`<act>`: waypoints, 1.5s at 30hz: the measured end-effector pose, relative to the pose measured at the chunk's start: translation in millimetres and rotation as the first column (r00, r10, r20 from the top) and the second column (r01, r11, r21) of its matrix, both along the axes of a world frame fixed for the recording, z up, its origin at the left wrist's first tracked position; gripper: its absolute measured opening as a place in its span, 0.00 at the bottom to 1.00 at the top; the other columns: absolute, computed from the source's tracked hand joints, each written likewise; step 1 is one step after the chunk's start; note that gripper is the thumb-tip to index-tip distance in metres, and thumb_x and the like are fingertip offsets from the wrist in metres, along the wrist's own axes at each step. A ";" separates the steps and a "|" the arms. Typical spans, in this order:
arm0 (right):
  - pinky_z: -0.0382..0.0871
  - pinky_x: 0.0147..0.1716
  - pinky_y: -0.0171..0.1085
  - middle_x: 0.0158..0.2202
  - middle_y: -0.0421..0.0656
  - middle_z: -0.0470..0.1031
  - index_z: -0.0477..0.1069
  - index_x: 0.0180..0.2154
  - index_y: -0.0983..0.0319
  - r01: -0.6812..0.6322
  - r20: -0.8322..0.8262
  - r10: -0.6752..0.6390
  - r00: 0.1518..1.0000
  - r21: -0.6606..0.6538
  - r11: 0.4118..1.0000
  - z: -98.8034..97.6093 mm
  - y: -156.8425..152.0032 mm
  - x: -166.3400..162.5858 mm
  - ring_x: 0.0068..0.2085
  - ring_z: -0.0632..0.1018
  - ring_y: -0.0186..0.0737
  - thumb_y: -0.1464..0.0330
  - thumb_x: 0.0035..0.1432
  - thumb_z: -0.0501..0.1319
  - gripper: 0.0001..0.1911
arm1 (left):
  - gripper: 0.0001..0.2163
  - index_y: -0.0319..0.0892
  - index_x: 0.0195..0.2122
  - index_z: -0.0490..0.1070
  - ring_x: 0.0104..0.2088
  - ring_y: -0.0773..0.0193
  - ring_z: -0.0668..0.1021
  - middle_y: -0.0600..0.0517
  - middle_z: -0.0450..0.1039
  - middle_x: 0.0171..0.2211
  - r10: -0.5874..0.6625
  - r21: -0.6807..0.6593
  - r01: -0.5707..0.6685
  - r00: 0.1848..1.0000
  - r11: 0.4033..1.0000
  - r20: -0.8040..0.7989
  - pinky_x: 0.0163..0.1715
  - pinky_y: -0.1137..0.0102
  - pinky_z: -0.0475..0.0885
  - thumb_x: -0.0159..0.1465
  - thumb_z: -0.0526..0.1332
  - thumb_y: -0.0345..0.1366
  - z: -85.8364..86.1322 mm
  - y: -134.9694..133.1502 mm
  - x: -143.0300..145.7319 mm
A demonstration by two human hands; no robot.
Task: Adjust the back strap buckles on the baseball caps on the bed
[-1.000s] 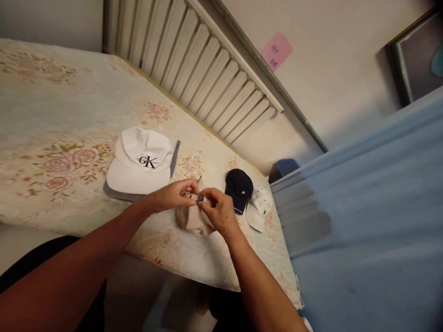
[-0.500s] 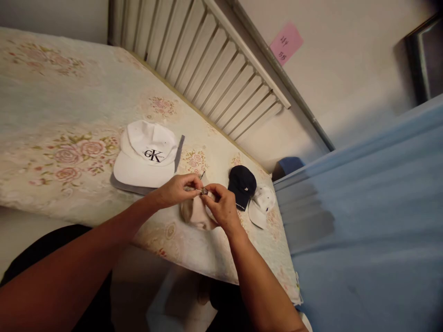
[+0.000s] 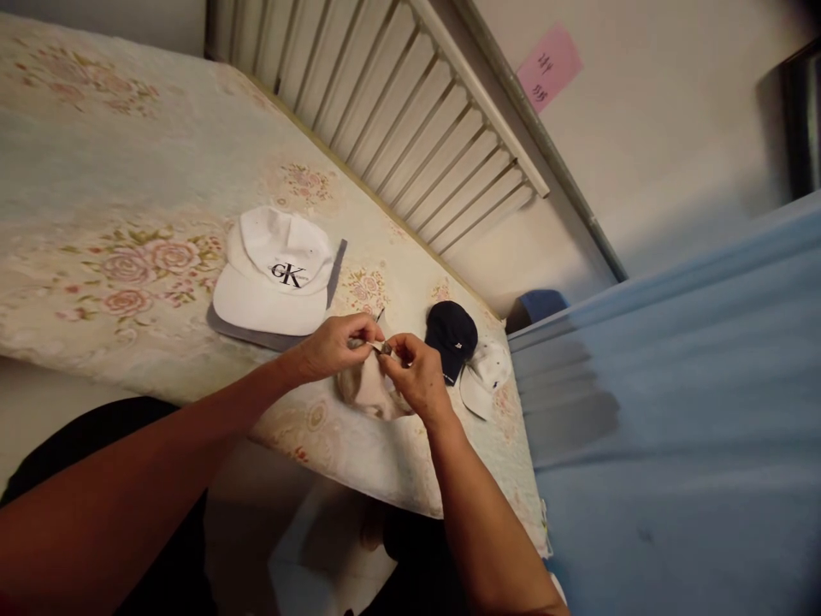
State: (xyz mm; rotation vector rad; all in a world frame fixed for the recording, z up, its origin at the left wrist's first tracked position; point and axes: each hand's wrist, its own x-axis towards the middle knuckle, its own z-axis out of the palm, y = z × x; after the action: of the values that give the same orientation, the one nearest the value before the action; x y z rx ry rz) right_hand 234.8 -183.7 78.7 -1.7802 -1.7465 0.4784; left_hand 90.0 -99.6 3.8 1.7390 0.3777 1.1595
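Observation:
Over the near edge of the table, my left hand is closed in a pinch on the thin strap of a beige cap. My right hand pinches the small metal buckle on that strap, fingertips almost touching the left ones. The cap's soft crown hangs below both hands and rests near the tablecloth; the fingers hide part of it. To the left lies a white cap with black letters, on a flat grey item. Beyond my right hand sit a dark navy cap and a smaller white cap.
A floral cloth covers the table. Along its far side runs a pale radiator against the wall. A blue curtain hangs at the right, with a dark blue object by the corner. A pink note is on the wall.
The view has shifted slightly. Both hands stay at the beige cap's strap and buckle, with only small finger movements; the other caps have not moved on the table.

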 end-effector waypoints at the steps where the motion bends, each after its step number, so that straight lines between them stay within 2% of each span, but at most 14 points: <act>1: 0.58 0.27 0.31 0.24 0.35 0.67 0.72 0.31 0.61 0.001 0.003 -0.001 1.000 -0.002 1.000 0.1 -0.5 0.9 0.25 0.65 0.31 0.68 0.49 0.60 0.05 | 0.04 0.41 0.29 0.64 0.40 0.64 0.77 0.49 0.74 0.38 -0.005 -0.005 0.005 1.000 1.000 0.005 0.43 0.67 0.71 0.55 0.56 0.26 -0.4 0.1 0.2; 9: 0.56 0.26 0.32 0.23 0.34 0.65 0.70 0.29 0.61 0.011 0.033 -0.010 0.999 -0.021 1.000 0.8 -5.1 9.0 0.24 0.62 0.30 0.69 0.48 0.60 0.03 | 0.03 0.42 0.29 0.63 0.42 0.63 0.77 0.48 0.75 0.40 -0.053 -0.036 0.052 0.998 0.998 -0.018 0.45 0.66 0.70 0.55 0.56 0.27 -2.1 -0.6 -0.3; 16: 0.55 0.24 0.31 0.22 0.33 0.63 0.69 0.29 0.61 0.011 -0.020 -0.012 1.000 -0.058 0.998 -0.6 -4.0 12.3 0.24 0.62 0.30 0.69 0.47 0.61 0.04 | 0.04 0.42 0.29 0.62 0.42 0.63 0.77 0.49 0.74 0.39 -0.121 -0.095 0.123 0.992 0.988 0.032 0.45 0.64 0.71 0.55 0.57 0.27 -9.6 2.1 3.3; 28: 0.56 0.25 0.31 0.23 0.34 0.65 0.69 0.31 0.61 0.019 -0.084 -0.027 0.996 -0.086 0.996 -4.1 -5.4 17.2 0.24 0.63 0.30 0.68 0.47 0.61 0.06 | 0.04 0.42 0.29 0.62 0.41 0.63 0.76 0.50 0.73 0.38 -0.184 -0.117 0.187 0.982 0.975 0.039 0.45 0.64 0.70 0.55 0.58 0.28 -9.0 3.6 2.6; 30: 0.57 0.25 0.31 0.24 0.34 0.65 0.70 0.31 0.61 0.021 -0.109 -0.031 0.994 -0.090 0.996 -4.6 -5.6 17.8 0.24 0.64 0.30 0.68 0.47 0.61 0.06 | 0.04 0.42 0.31 0.64 0.40 0.62 0.76 0.50 0.73 0.37 -0.183 -0.119 0.183 0.983 0.976 0.013 0.44 0.64 0.70 0.54 0.59 0.29 -6.4 3.4 0.7; 33: 0.60 0.26 0.31 0.25 0.34 0.67 0.70 0.32 0.61 0.027 -0.142 -0.042 0.989 -0.102 0.994 -5.1 -5.5 18.7 0.25 0.66 0.30 0.68 0.46 0.62 0.07 | 0.10 0.42 0.38 0.68 0.41 0.62 0.76 0.51 0.73 0.38 -0.164 -0.093 0.155 0.982 0.983 -0.092 0.43 0.65 0.70 0.54 0.59 0.30 0.0 3.2 -4.0; 35: 0.62 0.27 0.32 0.25 0.35 0.68 0.69 0.31 0.60 0.022 -0.191 -0.046 0.981 -0.125 0.992 -5.1 -5.1 19.2 0.25 0.68 0.31 0.68 0.45 0.63 0.08 | 0.13 0.42 0.43 0.69 0.42 0.61 0.75 0.51 0.74 0.40 -0.174 -0.081 0.164 0.974 0.983 -0.145 0.44 0.66 0.69 0.55 0.59 0.31 3.6 3.6 -7.3; 38: 0.66 0.29 0.33 0.25 0.35 0.70 0.69 0.31 0.60 -0.018 -0.341 -0.048 0.939 -0.187 0.982 -4.3 -4.3 19.5 0.26 0.72 0.32 0.68 0.45 0.64 0.09 | 0.14 0.42 0.46 0.69 0.42 0.61 0.75 0.51 0.74 0.39 -0.254 -0.127 0.235 0.953 0.964 -0.163 0.41 0.69 0.69 0.58 0.57 0.35 5.4 4.9 -10.1; 41: 0.67 0.27 0.33 0.25 0.35 0.71 0.69 0.31 0.60 -0.055 -0.464 -0.064 0.883 -0.239 0.970 -2.9 -2.8 19.9 0.24 0.72 0.32 0.68 0.43 0.67 0.11 | 0.13 0.42 0.45 0.70 0.36 0.64 0.75 0.53 0.73 0.34 -0.293 -0.178 0.266 0.945 0.947 -0.147 0.36 0.71 0.68 0.61 0.56 0.38 3.7 5.7 -10.1; 45: 0.64 0.25 0.31 0.24 0.34 0.71 0.70 0.32 0.61 -0.099 -0.538 -0.075 0.839 -0.288 0.953 -0.6 0.1 21.3 0.22 0.71 0.29 0.67 0.42 0.69 0.13 | 0.11 0.41 0.42 0.70 0.33 0.65 0.74 0.54 0.71 0.31 -0.288 -0.195 0.268 0.954 0.944 -0.084 0.34 0.71 0.68 0.60 0.58 0.39 1.3 5.9 -8.7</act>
State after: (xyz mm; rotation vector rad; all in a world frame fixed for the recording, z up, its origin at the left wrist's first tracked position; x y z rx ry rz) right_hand 256.1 -183.6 78.1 -1.6070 -1.3242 1.1920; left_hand 81.4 -93.7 5.1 1.6387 0.2841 0.8018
